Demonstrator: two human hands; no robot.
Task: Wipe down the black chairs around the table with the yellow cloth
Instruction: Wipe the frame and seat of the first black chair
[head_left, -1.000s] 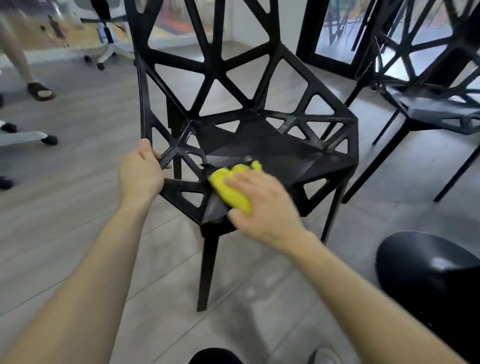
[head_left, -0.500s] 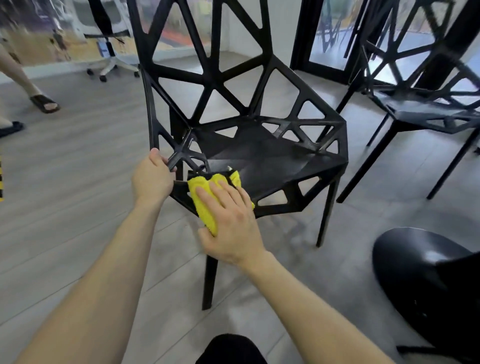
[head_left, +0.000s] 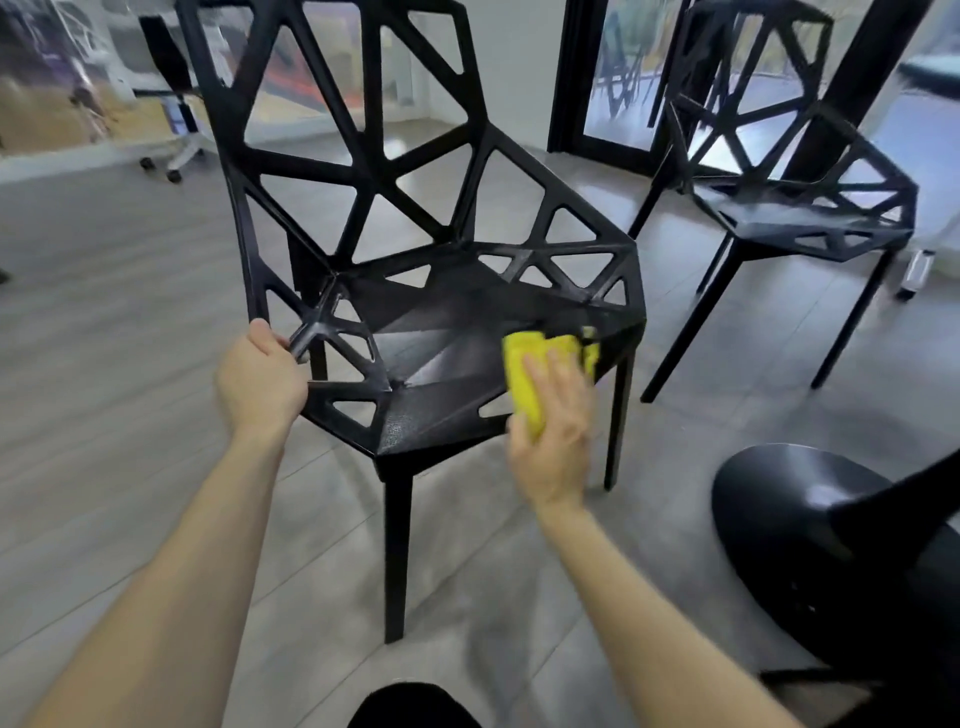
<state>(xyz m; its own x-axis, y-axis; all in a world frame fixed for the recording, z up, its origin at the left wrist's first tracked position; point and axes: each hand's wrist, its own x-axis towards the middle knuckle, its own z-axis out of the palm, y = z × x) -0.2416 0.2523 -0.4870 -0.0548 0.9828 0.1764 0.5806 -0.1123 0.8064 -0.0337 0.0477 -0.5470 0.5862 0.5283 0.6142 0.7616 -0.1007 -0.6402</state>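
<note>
A black chair (head_left: 441, 358) with a lattice of triangular openings stands on the floor in front of me. My left hand (head_left: 260, 379) grips the left edge of its frame, where the back meets the seat. My right hand (head_left: 556, 436) presses the folded yellow cloth (head_left: 530, 374) onto the right front part of the seat, fingers laid over the cloth and the thumb at its near end. Part of the cloth is hidden under my fingers.
A second black lattice chair (head_left: 795, 208) stands at the right rear. A round glossy black seat (head_left: 810, 525) is at the lower right, close to my right arm. A white office chair base (head_left: 171, 156) on castors sits far left. Grey plank floor surrounds the chair.
My right hand has slid the yellow cloth from the left front corner of the seat across to its right front edge. My left hand has kept its grip on the frame.
</note>
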